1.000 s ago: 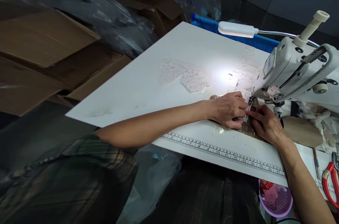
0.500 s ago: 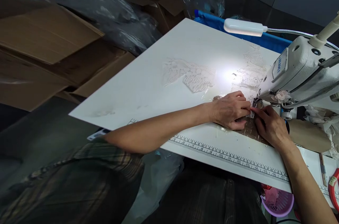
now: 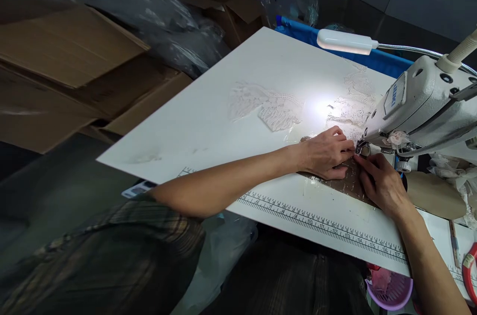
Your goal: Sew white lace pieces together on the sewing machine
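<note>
A white sewing machine [image 3: 421, 91] stands at the right, its needle area just beyond my fingertips. My left hand [image 3: 328, 154] is closed with curled fingers beside the presser foot; what its fingertips pinch is too small to make out. From the other side, my right hand [image 3: 383, 181] is closed, its fingertips almost meeting the left ones at the foot. White lace [image 3: 348, 111] lies behind my hands, running up to the machine. Another piece of lace [image 3: 279, 111] rests flat further left. Beneath both hands is a brown plate [image 3: 346, 183].
The white table [image 3: 208, 106] has a printed ruler along its front edge. A white lamp [image 3: 346, 41] hangs over it. Red-handled scissors [image 3: 468, 268] lie at the far right, a purple basket [image 3: 393, 292] sits below, and cardboard boxes [image 3: 70, 46] stand at left.
Both hands remain at the presser foot with only slight finger shifts. The lace at the fingertips shows less than before. The whole view has shifted slightly.
</note>
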{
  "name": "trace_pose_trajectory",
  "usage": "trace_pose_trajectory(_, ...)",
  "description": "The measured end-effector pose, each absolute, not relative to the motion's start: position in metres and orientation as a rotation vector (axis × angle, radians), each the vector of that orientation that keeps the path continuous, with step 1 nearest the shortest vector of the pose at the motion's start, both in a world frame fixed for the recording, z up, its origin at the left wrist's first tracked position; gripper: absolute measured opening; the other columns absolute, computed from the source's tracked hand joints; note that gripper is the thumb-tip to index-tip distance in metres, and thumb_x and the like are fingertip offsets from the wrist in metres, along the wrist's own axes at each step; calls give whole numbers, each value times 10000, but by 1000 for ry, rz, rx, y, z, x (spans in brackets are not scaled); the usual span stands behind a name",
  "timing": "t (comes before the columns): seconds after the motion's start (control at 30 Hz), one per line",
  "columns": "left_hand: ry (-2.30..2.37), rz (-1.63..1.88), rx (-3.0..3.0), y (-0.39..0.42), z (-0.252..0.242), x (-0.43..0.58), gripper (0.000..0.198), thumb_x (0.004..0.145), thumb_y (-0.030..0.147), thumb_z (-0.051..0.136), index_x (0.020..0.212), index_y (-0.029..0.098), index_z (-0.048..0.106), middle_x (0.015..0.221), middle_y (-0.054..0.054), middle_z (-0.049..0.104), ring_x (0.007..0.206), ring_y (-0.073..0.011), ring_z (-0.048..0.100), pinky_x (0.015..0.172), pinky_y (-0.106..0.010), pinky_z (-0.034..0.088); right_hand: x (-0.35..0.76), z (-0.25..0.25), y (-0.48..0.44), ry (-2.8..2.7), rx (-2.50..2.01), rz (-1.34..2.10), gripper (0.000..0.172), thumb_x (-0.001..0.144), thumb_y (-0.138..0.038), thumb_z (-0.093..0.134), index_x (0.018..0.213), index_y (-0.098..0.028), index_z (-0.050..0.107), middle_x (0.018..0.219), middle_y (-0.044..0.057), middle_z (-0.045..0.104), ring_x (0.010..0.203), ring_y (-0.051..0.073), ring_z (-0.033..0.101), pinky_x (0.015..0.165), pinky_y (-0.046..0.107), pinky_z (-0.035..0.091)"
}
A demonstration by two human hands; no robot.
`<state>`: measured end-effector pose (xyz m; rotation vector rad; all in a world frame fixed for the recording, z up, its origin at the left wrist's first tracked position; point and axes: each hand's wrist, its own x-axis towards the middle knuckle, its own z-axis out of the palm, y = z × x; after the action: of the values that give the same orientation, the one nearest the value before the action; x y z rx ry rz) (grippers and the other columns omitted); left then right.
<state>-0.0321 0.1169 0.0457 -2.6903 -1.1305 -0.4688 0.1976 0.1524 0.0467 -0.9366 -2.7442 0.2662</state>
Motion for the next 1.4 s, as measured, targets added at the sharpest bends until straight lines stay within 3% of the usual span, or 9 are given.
trace_pose_trajectory(0.3, -1182, -388, -2707, 120, 48, -33, 374, 942, 395, 483, 1116, 125, 676, 1169, -126, 670, 906, -240, 622, 878, -405, 415, 194, 44, 148, -2682, -949, 221, 441, 947, -271, 414, 1306, -217, 664, 1037, 152, 630, 769, 220, 630, 609, 342, 563)
trace_pose_trajectory(0.57, -1222, -338, -2686, 120, 49, -31, 397, 938, 416, 488, 1122, 111, 664, 1146, -138, 663, 881, -245, 609, 837, -408, 395, 205, 46, 156, -2427, -1043, 471, 361, 927, -351, 467, 1158, -233, 717, 1085, 112, 711, 1008, 274, 671, 886, 460, 568)
trace_pose_trajectory(0.8, -1212, -352, -2673, 121, 46, -31, 407, 946, 409, 476, 1110, 88, 666, 1163, -152, 654, 900, -242, 613, 850, -406, 402, 206, 44, 158, -2321, -1095, 591, 342, 928, -428, 493, 1029, -201, 728, 1016, 134, 732, 981, 281, 683, 891, 453, 553)
trace_pose_trajectory(1.0, -1178, -402, -2658, 121, 45, -33, 414, 944, 413, 471, 1119, 97, 672, 1152, -135, 670, 882, -236, 619, 877, -412, 396, 198, 50, 155, -2322, -1112, 573, 490, 948, -594, 397, 884, -211, 696, 883, 128, 716, 867, 276, 672, 781, 432, 550)
trace_pose_trajectory(1.23, -1210, -404, -2644, 120, 49, -32, 424, 943, 405, 475, 1128, 79, 673, 1105, -123, 677, 886, -239, 614, 887, -414, 379, 196, 50, 153, -2324, -1159, 623, 664, 954, -695, 236, 966, -225, 705, 985, 137, 706, 1031, 303, 635, 876, 474, 520)
trace_pose_trajectory(1.4, -1262, -379, -2656, 119, 49, -31, 395, 942, 421, 479, 1123, 130, 675, 1129, -106, 676, 892, -228, 613, 901, -407, 368, 195, 53, 152, -2311, -1211, 648, 745, 929, -755, 193, 871, -225, 714, 930, 131, 701, 983, 299, 632, 870, 479, 515)
